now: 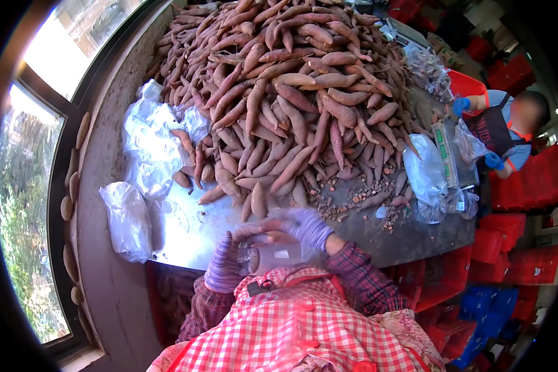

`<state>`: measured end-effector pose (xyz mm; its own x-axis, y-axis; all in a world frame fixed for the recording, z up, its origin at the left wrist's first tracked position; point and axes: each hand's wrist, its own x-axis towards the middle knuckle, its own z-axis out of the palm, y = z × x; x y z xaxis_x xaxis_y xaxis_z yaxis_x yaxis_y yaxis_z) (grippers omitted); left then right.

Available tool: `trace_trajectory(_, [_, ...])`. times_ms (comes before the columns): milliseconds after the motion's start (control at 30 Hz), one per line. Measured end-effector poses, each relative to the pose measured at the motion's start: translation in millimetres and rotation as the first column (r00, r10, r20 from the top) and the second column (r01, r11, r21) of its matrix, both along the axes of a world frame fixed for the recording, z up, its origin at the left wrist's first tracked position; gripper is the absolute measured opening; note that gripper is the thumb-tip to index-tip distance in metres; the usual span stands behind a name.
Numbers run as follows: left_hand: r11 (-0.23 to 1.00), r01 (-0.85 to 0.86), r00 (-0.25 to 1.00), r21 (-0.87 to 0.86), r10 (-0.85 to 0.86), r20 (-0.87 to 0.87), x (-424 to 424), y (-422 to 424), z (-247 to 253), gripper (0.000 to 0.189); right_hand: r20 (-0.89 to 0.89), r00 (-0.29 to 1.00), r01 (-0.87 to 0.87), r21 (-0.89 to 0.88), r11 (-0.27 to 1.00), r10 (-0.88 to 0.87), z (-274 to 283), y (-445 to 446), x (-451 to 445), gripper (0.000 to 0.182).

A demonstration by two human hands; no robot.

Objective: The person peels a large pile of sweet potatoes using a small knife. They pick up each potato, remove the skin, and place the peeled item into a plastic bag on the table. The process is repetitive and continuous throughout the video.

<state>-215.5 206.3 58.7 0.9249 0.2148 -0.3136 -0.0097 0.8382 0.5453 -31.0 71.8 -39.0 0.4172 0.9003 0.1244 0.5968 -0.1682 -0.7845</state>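
A large heap of sweet potatoes covers the back and middle of the metal table. At the near edge, my left hand, in a striped purple glove, holds the side of a clear plastic bag that has sweet potatoes in it. My right hand, gloved alike and blurred, is over the bag's mouth with a reddish sweet potato at its fingers. Whether the right fingers are closed on that piece is unclear.
Plastic bags lie at the left by the window wall. Cut root ends are scattered right of the heap. A co-worker in blue gloves stands at a scale on the right. Red crates stand below the table's right edge.
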Motion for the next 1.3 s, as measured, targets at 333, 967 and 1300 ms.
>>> trace_trajectory(333, [0.98, 0.053, 0.998, 0.191, -0.045, -0.043, 16, 0, 4, 0.048, -0.044, 0.677, 0.711, -0.219, 0.668, -0.735, -84, -13, 198, 0.026])
trace_trajectory(967, [0.994, -0.094, 0.959, -0.055, 0.075, -0.273, 94, 9, -52, 0.023, -0.658, 0.554, 0.62, -0.082, 0.78, -0.509, 45, -54, 20, 0.022])
trace_trajectory(1300, [0.98, -0.073, 0.993, -0.184, 0.089, 0.081, 84, -7, -77, 0.028, -0.217, 0.863, 0.477, 0.056, 0.877, -0.456, 19, -26, 20, 0.026])
